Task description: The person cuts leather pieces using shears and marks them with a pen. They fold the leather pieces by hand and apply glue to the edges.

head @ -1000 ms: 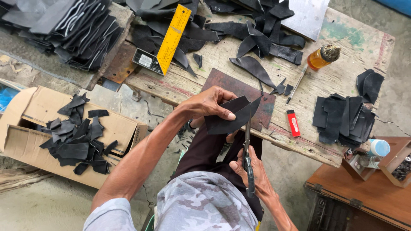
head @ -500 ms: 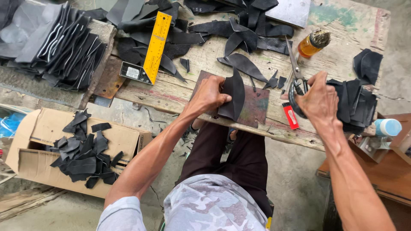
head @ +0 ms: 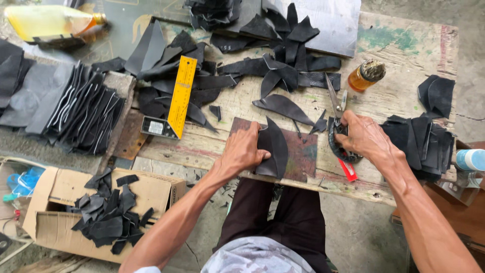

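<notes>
Left hand (head: pixel 243 149) is being pressed down, fingers pinching a curved black leather piece (head: pixel 273 147) flat on a rusty metal plate (head: pixel 303 154), directly under the palm. Right hand (head: pixel 365 135) is being closed around the handles of scissors (head: pixel 335 108), blades lying on the wooden bench (head: pixel 404 76) beyond the knuckles. Stacked black cutouts (head: pixel 422 141) are sitting just right of that hand. Yellow ruler (head: pixel 182 96) is lying beyond the left hand, cardboard box (head: pixel 55 202) of scraps below-left of it.

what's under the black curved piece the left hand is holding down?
A rusty metal plate lying on the wooden bench. The black curved piece and left hand cover the plate's middle.
</notes>
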